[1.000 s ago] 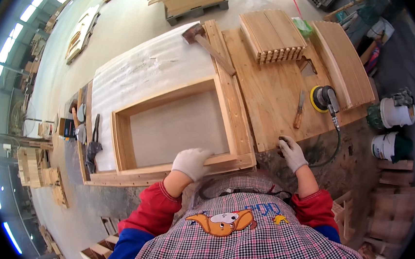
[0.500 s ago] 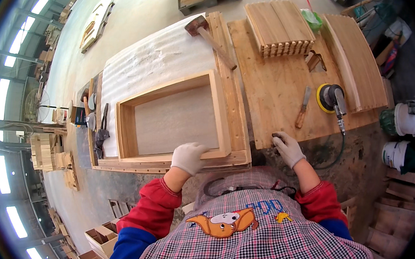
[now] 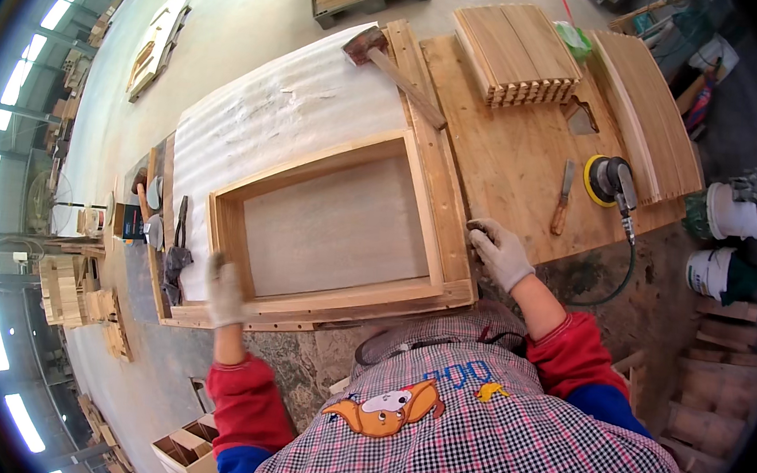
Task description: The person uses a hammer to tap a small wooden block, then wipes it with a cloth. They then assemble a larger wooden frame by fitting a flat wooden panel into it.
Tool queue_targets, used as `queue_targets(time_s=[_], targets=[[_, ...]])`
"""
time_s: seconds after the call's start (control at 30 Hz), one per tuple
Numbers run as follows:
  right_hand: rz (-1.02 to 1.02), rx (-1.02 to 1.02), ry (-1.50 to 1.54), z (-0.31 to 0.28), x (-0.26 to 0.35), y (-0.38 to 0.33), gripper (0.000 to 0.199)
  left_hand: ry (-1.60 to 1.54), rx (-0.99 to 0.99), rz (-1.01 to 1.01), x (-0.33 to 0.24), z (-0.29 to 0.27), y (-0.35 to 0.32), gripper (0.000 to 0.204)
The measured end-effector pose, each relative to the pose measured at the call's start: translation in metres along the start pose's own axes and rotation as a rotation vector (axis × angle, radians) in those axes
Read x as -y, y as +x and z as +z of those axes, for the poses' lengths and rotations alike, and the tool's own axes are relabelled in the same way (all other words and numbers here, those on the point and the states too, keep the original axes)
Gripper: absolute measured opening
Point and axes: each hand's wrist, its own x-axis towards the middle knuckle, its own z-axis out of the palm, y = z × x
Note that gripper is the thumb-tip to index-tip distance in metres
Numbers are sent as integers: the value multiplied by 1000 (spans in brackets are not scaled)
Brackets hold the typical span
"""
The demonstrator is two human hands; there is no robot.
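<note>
A rectangular wooden frame (image 3: 347, 293), like a drawer box, lies on the bench. At its front left corner is my left hand (image 3: 228, 294) in a pale glove, its fingers smeared by motion. My right hand (image 3: 503, 255), also gloved, is beside the bench's right rail (image 3: 446, 197). Its fingers are bent together, and something dark shows at the fingertips, too small to name. A wooden-handled mallet (image 3: 406, 80) rests across the far end of that rail.
On the plywood board (image 3: 499, 170) to the right lie a chisel-like tool (image 3: 563, 198), a yellow-edged sander (image 3: 610, 181) with a hose, and stacked slatted panels (image 3: 517, 52). A curved wooden panel (image 3: 646, 115) is beyond. White foam sheet (image 3: 292, 96) covers the bench's far part. Buckets (image 3: 736, 214) stand far right.
My left hand has moved left along the frame's front, from near its right corner to its left corner. My right hand has shifted left, from the plywood's near edge to the bench rail.
</note>
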Motion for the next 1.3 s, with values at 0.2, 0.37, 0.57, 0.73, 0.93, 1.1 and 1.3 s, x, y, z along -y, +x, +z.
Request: queue_targets(time_s=[0.2, 0.37, 0.57, 0.73, 0.93, 1.1, 1.3], targets=[[-181, -144, -216, 28, 39, -17, 34, -899, -277, -732, 151, -67, -15, 56], [-210, -77, -181, 47, 75, -19, 37, -1133, -140, -794, 114, -10, -47, 49], [-70, -35, -389, 66, 101, -19, 79, -1196, -65, -758, 132, -12, -53, 50], [36, -5, -487, 73, 103, -21, 77, -1215, -35, -693, 132, -5, -61, 57], [-11, -36, -362, 59, 60, -2, 70, -832, -76, -642, 46, -50, -29, 64], [124, 167, 259, 51, 89, 9, 51, -449, -40, 145, -63, -185, 15, 80], [225, 441, 765, 134, 122, -11, 48, 46, -430, 745, -259, -210, 54, 48]])
